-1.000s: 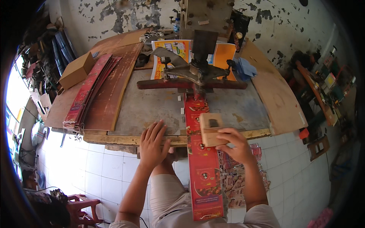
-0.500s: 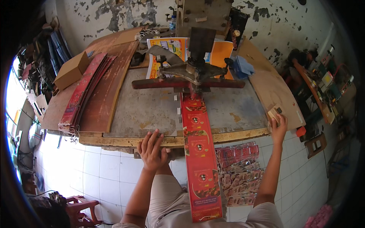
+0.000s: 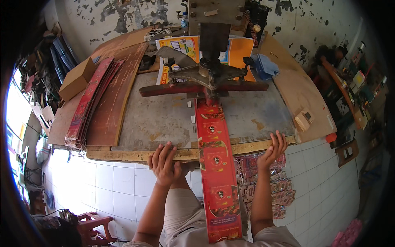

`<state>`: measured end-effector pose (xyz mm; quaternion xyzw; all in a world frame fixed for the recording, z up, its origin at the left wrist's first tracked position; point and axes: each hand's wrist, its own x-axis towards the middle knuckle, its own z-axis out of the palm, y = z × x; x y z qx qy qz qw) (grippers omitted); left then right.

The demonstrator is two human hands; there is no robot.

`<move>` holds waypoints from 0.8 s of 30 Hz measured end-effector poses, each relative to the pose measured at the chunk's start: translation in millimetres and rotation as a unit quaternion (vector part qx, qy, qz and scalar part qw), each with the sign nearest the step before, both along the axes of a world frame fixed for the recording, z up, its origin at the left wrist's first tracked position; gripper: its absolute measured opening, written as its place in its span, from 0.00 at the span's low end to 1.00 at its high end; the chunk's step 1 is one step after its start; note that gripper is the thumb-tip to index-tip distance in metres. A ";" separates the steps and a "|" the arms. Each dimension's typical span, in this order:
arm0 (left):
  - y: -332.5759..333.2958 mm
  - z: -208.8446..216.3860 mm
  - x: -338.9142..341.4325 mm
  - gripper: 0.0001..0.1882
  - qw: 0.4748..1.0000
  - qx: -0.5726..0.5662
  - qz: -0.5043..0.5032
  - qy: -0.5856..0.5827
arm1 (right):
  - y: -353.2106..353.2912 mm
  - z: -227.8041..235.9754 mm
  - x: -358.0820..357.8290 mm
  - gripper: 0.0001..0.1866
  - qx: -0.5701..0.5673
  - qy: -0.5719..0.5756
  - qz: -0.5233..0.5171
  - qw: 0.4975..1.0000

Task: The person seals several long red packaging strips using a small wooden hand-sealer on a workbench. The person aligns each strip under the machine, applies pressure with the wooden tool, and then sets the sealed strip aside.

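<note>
A long red printed strip (image 3: 217, 164) runs from under the press head (image 3: 212, 80) across the metal table plate (image 3: 160, 115) and over its front edge towards my lap. My left hand (image 3: 165, 162) rests on the wooden front edge (image 3: 123, 155), left of the strip, with its fingers stretched out and nothing in them. To the strip's right, my right hand (image 3: 272, 151) is at the same edge, its fingers extended and holding nothing. A small wooden block (image 3: 303, 119) lies on the brown board beyond my right hand.
Stacked red strips (image 3: 88, 101) lie on the left board beside a cardboard box (image 3: 77, 78). Cut printed pieces (image 3: 284, 187) are spread on the floor below the table. A blue cloth (image 3: 266, 66) sits right of the press, and a red stool (image 3: 95, 226) stands at lower left.
My right hand has come away from the wooden block and moved left to the table's front edge. The left hand stays at the edge. The strip lies as before under the press head.
</note>
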<state>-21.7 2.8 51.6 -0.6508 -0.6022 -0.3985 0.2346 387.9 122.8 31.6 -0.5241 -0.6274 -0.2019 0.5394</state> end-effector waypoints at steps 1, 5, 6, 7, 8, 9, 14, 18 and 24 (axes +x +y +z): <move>0.0 0.0 -0.3 0.25 1.000 0.001 0.002 0.003 | -0.3 -1.2 -1.7 0.29 0.000 0.007 -0.002 1.000; 0.0 -1.5 0.7 0.25 1.000 -0.001 0.006 0.001 | -4.7 -0.9 -0.6 0.29 -0.016 0.011 0.005 1.000; 0.1 -2.0 0.8 0.25 1.000 -0.003 0.007 0.000 | -5.7 -1.9 1.3 0.29 -0.018 0.005 0.009 1.000; 0.1 -2.5 0.9 0.24 1.000 -0.004 0.008 -0.001 | -6.6 -3.0 4.0 0.29 -0.020 0.000 0.013 1.000; 0.5 -2.5 1.0 0.24 1.000 -0.002 0.007 -0.001 | -7.3 -3.0 5.5 0.29 -0.022 -0.005 0.017 1.000; 0.9 -2.5 1.0 0.24 1.000 0.000 0.007 -0.001 | -8.2 -3.3 6.6 0.29 -0.025 -0.009 0.017 1.000; 0.9 -3.1 0.3 0.24 1.000 0.003 0.003 -0.003 | -10.2 -5.2 9.1 0.29 -0.033 -0.017 0.016 0.999; 1.3 -2.6 0.7 0.23 1.000 0.004 0.003 -0.004 | -10.0 -5.8 6.8 0.29 -0.036 -0.006 0.014 0.999; 1.4 -3.1 0.2 0.23 1.000 0.002 0.007 0.001 | -9.5 -6.4 5.8 0.28 -0.033 -0.004 0.013 0.999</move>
